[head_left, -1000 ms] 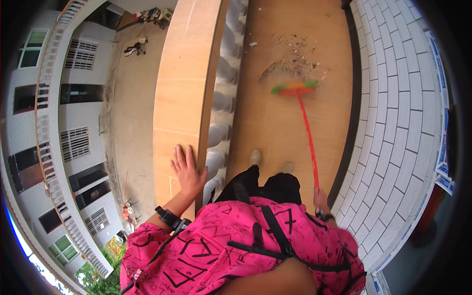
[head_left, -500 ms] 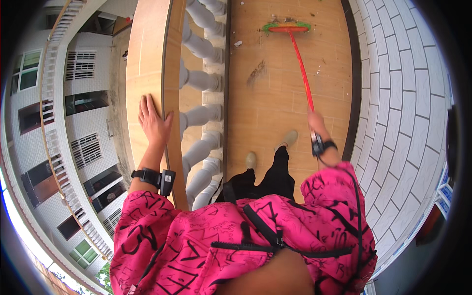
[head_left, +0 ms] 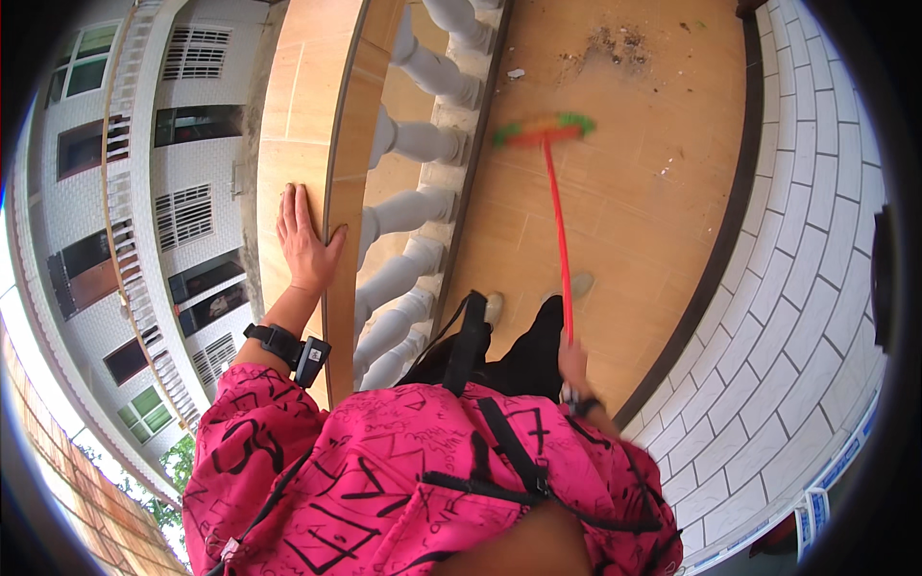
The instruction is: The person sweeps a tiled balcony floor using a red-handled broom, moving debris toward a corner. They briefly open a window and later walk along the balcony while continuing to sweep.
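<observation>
My left hand (head_left: 308, 247) rests on the tan tiled top of a balcony railing (head_left: 300, 115), fingers stretched forward and thumb over the inner edge. Close to my right leg, my right hand (head_left: 573, 363) is wrapped round the upper part of a red-handled broom (head_left: 558, 221). The handle runs forward to the broom's head, which has green and orange bristles and is blurred by motion. That head is at the tan tiled floor (head_left: 615, 230), on the near side of a patch of dark dirt (head_left: 617, 48).
Grey-white balusters (head_left: 423, 142) stand under the railing on the left. A white brick-patterned wall (head_left: 807, 192) with a dark skirting bounds the right. A small white scrap (head_left: 516, 74) and scattered crumbs lie on the floor. Beyond the railing stands a white building (head_left: 197, 125).
My right hand has drawn the broom back toward my body and slightly left, uncovering the dark dirt. My left hand stays on the railing while the view has shifted.
</observation>
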`<state>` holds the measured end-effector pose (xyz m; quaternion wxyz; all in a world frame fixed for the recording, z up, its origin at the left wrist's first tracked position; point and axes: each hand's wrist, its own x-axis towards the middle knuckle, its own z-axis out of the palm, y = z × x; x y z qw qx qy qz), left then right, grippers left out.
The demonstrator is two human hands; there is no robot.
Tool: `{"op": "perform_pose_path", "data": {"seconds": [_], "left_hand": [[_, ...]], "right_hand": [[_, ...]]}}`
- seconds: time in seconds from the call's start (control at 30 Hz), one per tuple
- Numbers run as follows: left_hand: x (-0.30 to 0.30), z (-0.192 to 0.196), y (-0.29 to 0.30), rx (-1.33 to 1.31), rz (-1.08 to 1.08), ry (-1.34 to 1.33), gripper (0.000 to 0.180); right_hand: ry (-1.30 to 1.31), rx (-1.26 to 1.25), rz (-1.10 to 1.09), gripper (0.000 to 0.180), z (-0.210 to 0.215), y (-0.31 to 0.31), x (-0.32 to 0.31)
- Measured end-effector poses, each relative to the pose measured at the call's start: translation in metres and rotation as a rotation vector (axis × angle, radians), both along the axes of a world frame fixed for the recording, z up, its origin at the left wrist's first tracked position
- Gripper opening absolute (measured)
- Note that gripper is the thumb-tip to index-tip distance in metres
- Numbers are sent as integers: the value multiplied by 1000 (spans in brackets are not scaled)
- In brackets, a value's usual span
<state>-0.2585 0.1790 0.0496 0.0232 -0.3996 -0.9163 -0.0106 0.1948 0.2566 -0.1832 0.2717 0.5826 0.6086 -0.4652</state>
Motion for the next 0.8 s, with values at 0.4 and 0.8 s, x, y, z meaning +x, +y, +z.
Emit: {"op": "perform_pose_path", "data": {"seconds": [0.4, 0.8], "left_hand": [[-45, -43, -8, 49, -72, -1, 79], [-155, -11, -91, -131, -25, 86, 82]], "right_hand": [[66, 344, -196, 51, -48, 70, 38], [-263, 41, -282, 56, 25, -114, 167]]}}
